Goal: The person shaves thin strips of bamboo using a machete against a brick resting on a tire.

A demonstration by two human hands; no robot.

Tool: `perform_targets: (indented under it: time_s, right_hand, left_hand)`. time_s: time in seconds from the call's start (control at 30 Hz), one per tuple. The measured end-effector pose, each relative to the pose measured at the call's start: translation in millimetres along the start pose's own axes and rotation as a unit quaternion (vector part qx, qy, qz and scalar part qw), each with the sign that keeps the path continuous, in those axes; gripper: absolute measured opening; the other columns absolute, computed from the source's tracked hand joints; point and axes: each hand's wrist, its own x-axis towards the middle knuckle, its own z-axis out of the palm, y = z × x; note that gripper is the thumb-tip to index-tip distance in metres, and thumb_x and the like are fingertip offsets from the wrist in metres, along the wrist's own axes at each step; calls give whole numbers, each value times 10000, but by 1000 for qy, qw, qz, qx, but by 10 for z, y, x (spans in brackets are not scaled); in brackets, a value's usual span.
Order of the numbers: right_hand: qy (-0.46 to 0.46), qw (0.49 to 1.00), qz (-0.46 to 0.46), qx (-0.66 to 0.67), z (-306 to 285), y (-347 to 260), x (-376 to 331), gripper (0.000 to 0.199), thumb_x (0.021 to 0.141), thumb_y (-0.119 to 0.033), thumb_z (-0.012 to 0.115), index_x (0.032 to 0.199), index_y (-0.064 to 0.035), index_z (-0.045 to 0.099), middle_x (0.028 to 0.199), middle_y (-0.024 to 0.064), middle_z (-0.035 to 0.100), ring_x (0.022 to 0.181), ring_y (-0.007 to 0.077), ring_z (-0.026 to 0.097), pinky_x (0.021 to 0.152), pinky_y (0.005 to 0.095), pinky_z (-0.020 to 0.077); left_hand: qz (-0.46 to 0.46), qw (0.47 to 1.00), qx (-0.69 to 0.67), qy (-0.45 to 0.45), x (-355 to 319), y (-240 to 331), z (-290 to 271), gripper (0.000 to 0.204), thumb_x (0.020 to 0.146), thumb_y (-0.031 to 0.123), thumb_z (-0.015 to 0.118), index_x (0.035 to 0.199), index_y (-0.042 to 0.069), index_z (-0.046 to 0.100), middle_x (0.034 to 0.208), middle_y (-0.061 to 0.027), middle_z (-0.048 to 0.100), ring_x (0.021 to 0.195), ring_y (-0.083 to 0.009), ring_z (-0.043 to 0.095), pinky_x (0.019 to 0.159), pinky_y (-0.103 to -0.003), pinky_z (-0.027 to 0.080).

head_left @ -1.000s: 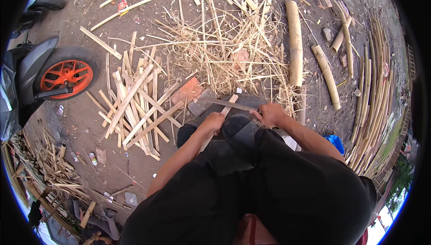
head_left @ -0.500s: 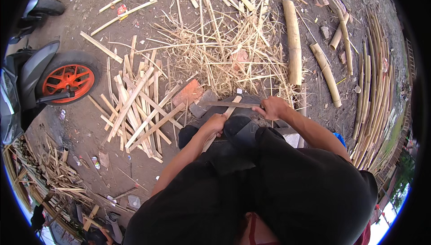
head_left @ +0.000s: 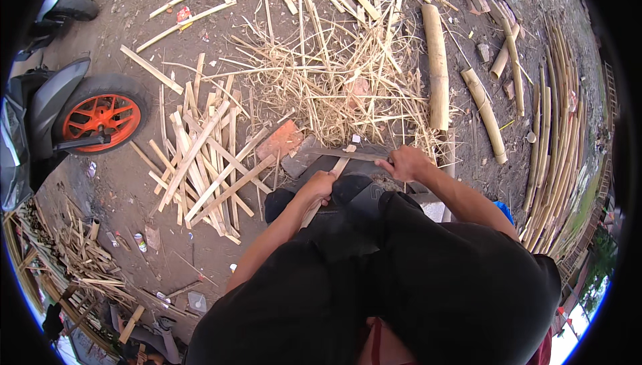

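Observation:
My left hand (head_left: 318,186) grips a thin bamboo strip (head_left: 339,167) that runs up and away from my knees. My right hand (head_left: 408,162) is closed on the handle of a long flat blade (head_left: 344,154), which lies across the strip's far end. Both hands work just in front of my dark trousers. Beside my left hand, on the ground to the left, lies a pile of split bamboo slats (head_left: 204,161). Beyond the blade spreads a heap of thin bamboo shavings (head_left: 334,77).
A scooter's orange-rimmed wheel (head_left: 100,117) stands at the left. Thick bamboo poles (head_left: 436,64) lie ahead to the right, and long bamboo stems (head_left: 558,144) line the right edge. A reddish brick (head_left: 281,141) lies close to the blade. More scrap bamboo (head_left: 80,258) sits lower left.
The blade and my right hand have shifted slightly along the strip; my left hand keeps its grip. The view has tilted a little.

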Motion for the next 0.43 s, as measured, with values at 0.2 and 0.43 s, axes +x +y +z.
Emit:
perform_targets:
  time_s: [0.2,0.43]
  right_hand:
    - [-23,1000,13,4,-11,29,-18,792,962,-676,331,873,4,727,924,295,683,951,441,669,856,509,534]
    - [-19,999,15,-33,91,175,-46,787,951,-700,344,813,-25,724,788,278,679,824,445,682,816,521,544]
  left_hand:
    - [-6,1000,14,-21,74,-73,24,465,1052,398,406,808,34,560,626,-33,469,482,-153,442,415,-325,371]
    - [-39,999,34,-14,125,-151,106,390,972,469,561,981,86,637,625,-19,490,481,-124,442,376,-327,386]
